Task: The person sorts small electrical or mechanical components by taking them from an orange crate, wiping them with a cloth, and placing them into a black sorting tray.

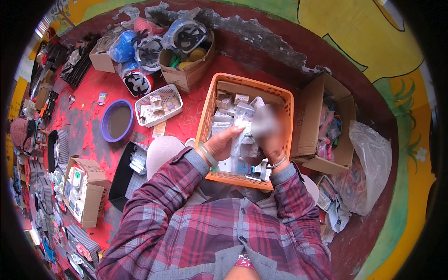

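Observation:
An orange plastic basket [205, 109] stands in front of me between my knees, filled with small boxes and packets. Over it, my left hand [224, 143] is closed, its thumb pressed on a clear plastic packet [243, 114] with pale contents. Beside the packet, on its right, is my right hand [275, 144]; a blurred patch covers its fingers, so its grip is hidden. Under both hands lie a grey mesh-like piece [251, 150] and a blue-fronted packet [241, 166]. Small white boxes [241, 98] sit toward the basket's far side.
Right of the basket stands an open cardboard box [310, 119] of colourful packets, with a clear plastic bag [371, 158] beside it. At left are a white basket [158, 120], a purple basin [106, 122] and a black bin [119, 179]. Bagged helmets [186, 37] lie along the wall.

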